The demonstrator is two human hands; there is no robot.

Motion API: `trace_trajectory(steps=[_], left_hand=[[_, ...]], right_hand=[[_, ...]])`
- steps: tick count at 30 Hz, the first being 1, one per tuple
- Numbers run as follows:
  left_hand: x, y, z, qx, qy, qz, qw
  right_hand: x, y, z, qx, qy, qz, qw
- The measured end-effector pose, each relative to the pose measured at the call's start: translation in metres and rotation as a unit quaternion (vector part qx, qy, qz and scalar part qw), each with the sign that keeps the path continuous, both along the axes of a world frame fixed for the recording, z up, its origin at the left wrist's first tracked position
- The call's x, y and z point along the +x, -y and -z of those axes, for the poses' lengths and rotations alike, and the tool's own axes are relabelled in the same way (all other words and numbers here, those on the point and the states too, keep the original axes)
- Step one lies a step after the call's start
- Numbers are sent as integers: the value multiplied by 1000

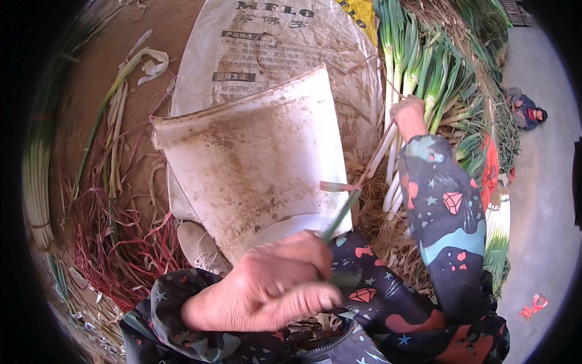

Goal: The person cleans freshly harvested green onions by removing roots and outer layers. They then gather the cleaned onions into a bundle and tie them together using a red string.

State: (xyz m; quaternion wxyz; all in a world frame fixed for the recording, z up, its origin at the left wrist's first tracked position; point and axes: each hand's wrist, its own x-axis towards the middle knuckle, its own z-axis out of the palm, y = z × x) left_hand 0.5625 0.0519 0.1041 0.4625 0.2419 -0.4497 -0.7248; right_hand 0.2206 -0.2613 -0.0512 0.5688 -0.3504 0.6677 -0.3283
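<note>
A thin reddish onion stalk (378,150) with a green leafy end (342,215) stretches slantwise between my two hands. My left hand (268,280), slightly blurred, grips the green end low in front of my lap. At the upper right my right hand (409,113) is closed around the other end, over a pile of green onions (395,77) with white stems. A loose reddish strip (336,186) sticks out sideways from the stalk's middle. Beneath it a stained, curved white sheet (254,168) leans against my lap, its lower edge partly hidden by my left hand.
A printed woven sack (273,50) lies beyond the sheet. Reddish peelings (127,250) heap beside my shoe (200,245). A tied onion bundle (38,182) is at far left, another bundle (498,223) at right. A person (529,111) sits on the grey floor (541,191).
</note>
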Motion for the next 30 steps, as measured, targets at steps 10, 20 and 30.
trace_trajectory(steps=[10,20,30], left_hand=[[37,-24,-11,-138,153,-94,974],[263,57,103,-223,870,-288,331],[302,194,143,-4,951,-182,251]], right_hand=[[-90,49,-17,-32,-34,144,988],[-217,80,-80,-42,-100,177,978],[-114,134,-10,3,15,99,995]])
